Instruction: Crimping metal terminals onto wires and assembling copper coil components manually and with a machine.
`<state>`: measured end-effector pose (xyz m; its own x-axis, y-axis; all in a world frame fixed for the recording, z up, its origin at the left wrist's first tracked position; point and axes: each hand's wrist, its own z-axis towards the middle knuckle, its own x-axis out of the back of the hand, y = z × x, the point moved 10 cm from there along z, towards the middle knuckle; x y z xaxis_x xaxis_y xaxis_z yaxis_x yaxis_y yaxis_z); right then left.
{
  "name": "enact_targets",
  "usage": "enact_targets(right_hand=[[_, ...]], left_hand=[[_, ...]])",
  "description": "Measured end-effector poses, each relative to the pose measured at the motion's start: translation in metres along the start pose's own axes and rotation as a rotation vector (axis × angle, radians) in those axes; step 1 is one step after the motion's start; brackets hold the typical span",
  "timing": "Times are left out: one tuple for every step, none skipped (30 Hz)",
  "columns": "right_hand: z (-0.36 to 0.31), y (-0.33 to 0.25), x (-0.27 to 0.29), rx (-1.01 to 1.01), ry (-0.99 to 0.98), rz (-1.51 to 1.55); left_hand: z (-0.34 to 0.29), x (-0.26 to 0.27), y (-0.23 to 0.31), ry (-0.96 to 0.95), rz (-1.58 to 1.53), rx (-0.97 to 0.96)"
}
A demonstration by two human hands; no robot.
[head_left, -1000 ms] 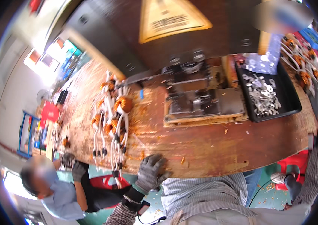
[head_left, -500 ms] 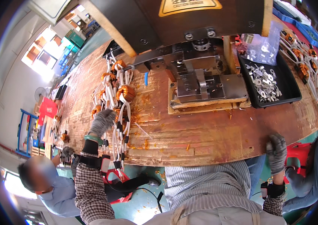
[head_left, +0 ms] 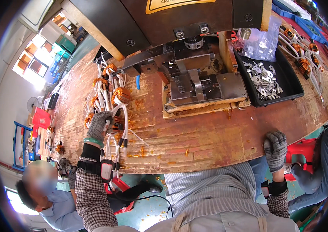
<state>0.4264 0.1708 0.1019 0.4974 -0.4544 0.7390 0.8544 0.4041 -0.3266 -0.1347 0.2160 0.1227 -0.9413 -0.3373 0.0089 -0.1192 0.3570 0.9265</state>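
My left hand (head_left: 100,124), in a grey striped glove, is closed around white leads of a copper-wound coil in the pile on the left of the table. Another copper coil (head_left: 120,95) lies just beyond it, its thick white leads (head_left: 125,121) curving toward me and ending in black sleeves. More leads hang past the table's front edge, partly behind my left wrist. At the front right edge rests my right hand (head_left: 275,150), gloved alike, its fingers curled in with nothing visible in them. A press (head_left: 195,83) with a metal die stands ahead, apart from both hands.
Right of the press, a black tray (head_left: 293,91) holds loose metal ring terminals (head_left: 263,80) and a clear plastic bag (head_left: 262,42). More coils (head_left: 304,65) lie at the far right. People sit at left and right, near red stools (head_left: 301,152). Orange scraps litter the wooden tabletop (head_left: 210,135).
The view has shifted, so the bench appears farther left. My left hand has stayed at the coil pile, and leads beside it have spread and risen. My right hand remains at the table edge.
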Motion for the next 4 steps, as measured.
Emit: enact_targets(right_hand=[[0.000, -0.001, 0.000, 0.002, -0.005, 0.000], [0.000, 0.000, 0.000, -0.005, -0.004, 0.006], [0.001, 0.000, -0.001, -0.011, -0.002, 0.013], [0.000, 0.000, 0.000, -0.012, -0.007, 0.007]], left_hand=[[0.005, -0.005, -0.001, 0.011, 0.009, -0.064], [0.005, -0.008, -0.010, -0.001, 0.009, -0.016], [0.002, -0.016, -0.009, -0.046, 0.184, -0.054], [-0.003, -0.032, -0.005, -0.101, 0.359, -0.093]])
